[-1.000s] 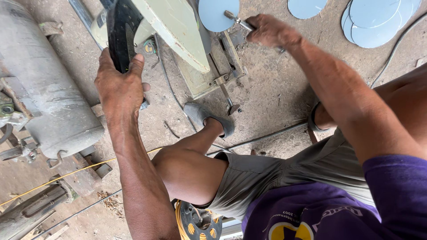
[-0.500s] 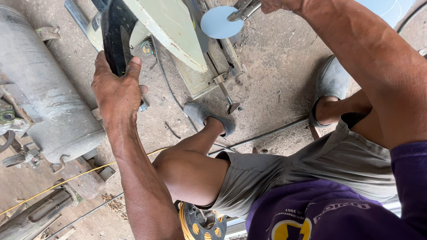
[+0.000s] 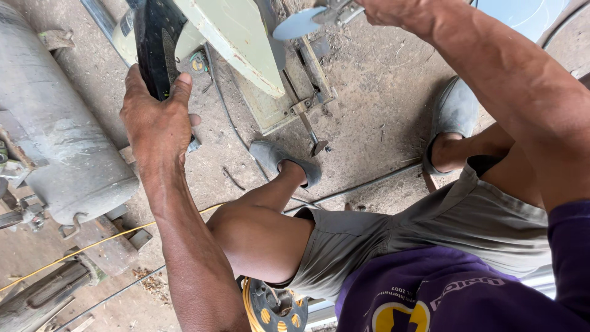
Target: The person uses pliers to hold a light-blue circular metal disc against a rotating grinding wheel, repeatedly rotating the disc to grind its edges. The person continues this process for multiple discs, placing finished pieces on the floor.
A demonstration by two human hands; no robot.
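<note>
Big grey metal cylinder tank [image 3: 58, 129] fills the left of the frame, rusty brackets and scrap [image 3: 107, 243] below it. Pale green machine housing [image 3: 236, 40] runs across the top centre, its flat base plate [image 3: 286, 98] on the dusty concrete floor [image 3: 375, 123]. A thin cable [image 3: 362, 187] crosses the floor mid-frame. Grey slip-on shoe [image 3: 283, 161] at centre, another grey shoe [image 3: 453, 117] at right; my bent knee [image 3: 258, 237] and grey shorts [image 3: 418, 237] block the lower centre. Yellow cord reel [image 3: 273, 307] peeks out at the bottom edge.

Versus half a second ago: the view sits closer and shifted, the round disc now lies further right at the top edge, and the right shoe reads more fully. Left hand has stayed on the black part.

Left hand [image 3: 157, 120], upper left, is wrapped around the black guard [image 3: 153, 43], thumb over its edge, closed grip. Right hand [image 3: 393, 11], at the top edge, is mostly cut off; it is closed on grey locking pliers [image 3: 335, 11] that clamp a round pale blue disc [image 3: 298, 26] just right of the green housing.
</note>
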